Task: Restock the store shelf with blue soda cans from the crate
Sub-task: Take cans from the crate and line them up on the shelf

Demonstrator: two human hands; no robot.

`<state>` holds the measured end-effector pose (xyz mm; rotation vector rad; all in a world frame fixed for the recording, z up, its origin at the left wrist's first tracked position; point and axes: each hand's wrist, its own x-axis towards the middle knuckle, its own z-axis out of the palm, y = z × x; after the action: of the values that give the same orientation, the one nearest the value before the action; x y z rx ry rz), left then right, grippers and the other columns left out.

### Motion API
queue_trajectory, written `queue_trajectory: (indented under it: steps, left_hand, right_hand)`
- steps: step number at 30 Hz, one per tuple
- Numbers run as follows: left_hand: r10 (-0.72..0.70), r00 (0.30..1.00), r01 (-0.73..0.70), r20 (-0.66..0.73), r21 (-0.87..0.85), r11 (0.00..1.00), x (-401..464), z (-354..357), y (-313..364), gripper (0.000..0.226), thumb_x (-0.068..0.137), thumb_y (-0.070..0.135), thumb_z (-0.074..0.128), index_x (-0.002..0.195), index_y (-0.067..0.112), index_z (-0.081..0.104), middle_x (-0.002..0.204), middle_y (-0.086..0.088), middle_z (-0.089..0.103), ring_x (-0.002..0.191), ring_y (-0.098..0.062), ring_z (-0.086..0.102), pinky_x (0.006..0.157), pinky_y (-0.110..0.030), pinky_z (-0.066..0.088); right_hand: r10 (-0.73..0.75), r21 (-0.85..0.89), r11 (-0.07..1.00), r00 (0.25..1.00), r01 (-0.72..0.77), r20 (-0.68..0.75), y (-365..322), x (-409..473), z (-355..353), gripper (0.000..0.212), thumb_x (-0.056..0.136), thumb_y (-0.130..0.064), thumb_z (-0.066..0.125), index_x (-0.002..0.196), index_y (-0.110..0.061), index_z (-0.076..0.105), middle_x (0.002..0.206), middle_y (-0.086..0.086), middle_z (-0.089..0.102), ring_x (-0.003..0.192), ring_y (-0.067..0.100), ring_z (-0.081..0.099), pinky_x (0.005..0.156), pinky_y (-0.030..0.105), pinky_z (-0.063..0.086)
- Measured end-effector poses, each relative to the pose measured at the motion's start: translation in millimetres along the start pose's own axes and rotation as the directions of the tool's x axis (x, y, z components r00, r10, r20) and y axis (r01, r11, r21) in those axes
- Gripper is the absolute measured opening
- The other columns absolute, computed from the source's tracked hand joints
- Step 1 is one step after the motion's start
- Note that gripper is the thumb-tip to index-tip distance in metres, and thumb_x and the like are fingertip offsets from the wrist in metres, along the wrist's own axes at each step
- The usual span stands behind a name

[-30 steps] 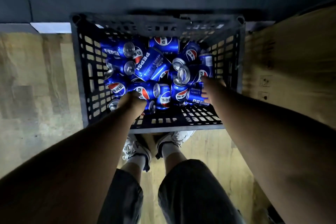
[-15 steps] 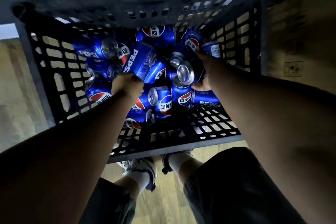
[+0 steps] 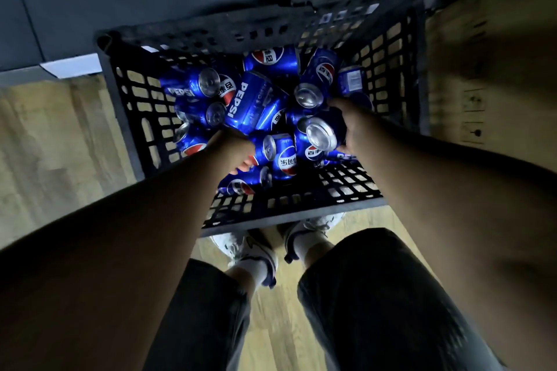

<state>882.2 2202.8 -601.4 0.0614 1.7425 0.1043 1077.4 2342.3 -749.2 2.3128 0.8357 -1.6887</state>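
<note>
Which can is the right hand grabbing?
The can with its shiny silver end facing up at us; the right hand wraps round its side. The other cans lie loose in the crate.

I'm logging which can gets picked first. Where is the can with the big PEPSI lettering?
In the head view, the PEPSI-lettered can lies tilted atop the pile, centre-left in the black crate, just beyond the left hand, whose fingers hold its near end.

blue soda cans heaped on their sides, inside black slatted crate
</note>
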Motion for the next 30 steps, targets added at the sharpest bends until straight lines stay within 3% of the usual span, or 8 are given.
queue_trajectory:
  steps: [8, 13, 15, 19, 21, 23, 26, 30]
  left_hand:
    - [-0.023, 1.0, 0.023, 0.003, -0.084, 0.996, -91.4, -10.9, 14.0, 0.036, 0.102, 0.009, 0.028, 0.133, -0.004, 0.042, 0.138, -0.021, 0.048, 0.125, -0.031, 0.049, 0.089, -0.034, 0.042]
    - [0.013, 1.0, -0.011, 0.015, -0.131, 0.991, -157.6, -10.8, 36.8, 0.038, 0.102, 0.009, 0.027, 0.136, -0.004, 0.039, 0.142, -0.022, 0.042, 0.13, -0.031, 0.043, 0.104, -0.036, 0.037]
    - [0.036, 0.999, -0.035, 0.004, -0.176, 0.984, -183.5, -11.9, 42.3, 0.039, 0.102, 0.011, 0.03, 0.134, -0.007, 0.04, 0.141, -0.022, 0.043, 0.13, -0.032, 0.044, 0.105, -0.038, 0.036]
    - [0.097, 0.995, -0.098, -0.018, -0.329, 0.939, -229.7, -25.7, 52.9, 0.041, 0.103, 0.013, 0.021, 0.135, -0.003, 0.042, 0.138, -0.019, 0.047, 0.127, -0.031, 0.046, 0.1, -0.038, 0.038]
    - [0.122, 0.991, -0.132, -0.05, -0.38, 0.916, -251.2, -36.1, 57.4, 0.039, 0.103, 0.016, 0.023, 0.126, 0.0, 0.05, 0.124, -0.018, 0.057, 0.116, -0.03, 0.055, 0.095, -0.037, 0.041]
    - [0.126, 0.987, -0.154, -0.096, -0.394, 0.906, -268.4, -46.5, 61.4, 0.026, 0.1, 0.017, 0.036, 0.094, 0.006, 0.059, 0.087, -0.008, 0.067, 0.082, -0.022, 0.061, 0.078, -0.033, 0.045]
    - [0.145, 0.98, -0.184, -0.135, -0.348, 0.919, -296.9, -62.9, 63.5, 0.03, 0.097, 0.015, 0.042, 0.069, 0.011, 0.05, 0.039, 0.005, 0.057, 0.05, -0.009, 0.055, 0.053, -0.022, 0.037]
    - [0.289, 0.94, -0.327, -0.181, -0.237, 0.915, -341.3, -79.6, 60.6, 0.021, 0.096, 0.013, 0.046, 0.076, 0.011, 0.054, 0.041, 0.005, 0.058, 0.043, -0.008, 0.055, 0.05, -0.02, 0.039]
  right_hand:
    - [0.031, -0.03, 0.999, 0.998, -0.029, 0.054, -19.8, -125.3, -11.3, 0.123, 0.007, -0.047, 0.078, 0.124, -0.022, 0.05, 0.114, 0.007, 0.064, 0.092, 0.029, 0.065, 0.074, 0.05, 0.051]
    - [0.054, -0.049, 0.998, 0.995, -0.049, 0.087, -40.3, -204.7, -36.1, 0.121, 0.009, -0.046, 0.075, 0.124, -0.02, 0.05, 0.113, 0.007, 0.064, 0.093, 0.027, 0.064, 0.058, 0.034, 0.05]
    - [0.036, -0.074, 0.997, 0.992, -0.027, 0.123, -51.6, -238.8, -46.8, 0.104, 0.027, -0.047, 0.081, 0.122, -0.017, 0.049, 0.112, 0.008, 0.063, 0.092, 0.026, 0.063, 0.059, 0.034, 0.048]
    - [-0.019, -0.2, 0.978, 0.98, 0.06, 0.2, -79.5, -316.0, -65.2, 0.067, 0.065, -0.038, 0.078, 0.119, -0.012, 0.049, 0.111, 0.007, 0.062, 0.097, 0.024, 0.06, 0.087, 0.04, 0.048]
    - [-0.072, -0.222, 0.967, 0.97, 0.125, 0.233, -92.2, -344.9, -75.6, 0.049, 0.077, -0.031, 0.072, 0.113, -0.011, 0.047, 0.106, 0.007, 0.059, 0.096, 0.024, 0.058, 0.086, 0.038, 0.045]
    - [-0.09, -0.226, 0.963, 0.966, 0.147, 0.242, -101.5, -369.3, -84.1, 0.038, 0.081, -0.027, 0.07, 0.106, -0.012, 0.045, 0.104, 0.008, 0.058, 0.097, 0.024, 0.058, 0.086, 0.038, 0.045]
    - [-0.13, -0.183, 0.967, 0.96, 0.178, 0.248, -112.1, -404.6, -95.2, 0.036, 0.079, -0.027, 0.071, 0.105, -0.012, 0.049, 0.113, 0.008, 0.063, 0.105, 0.025, 0.06, 0.097, 0.043, 0.045]
    - [-0.194, -0.148, 0.962, 0.956, 0.229, 0.221, -122.7, -446.4, -108.7, 0.037, 0.076, -0.026, 0.074, 0.098, -0.008, 0.049, 0.11, 0.01, 0.062, 0.099, 0.028, 0.062, 0.089, 0.044, 0.051]
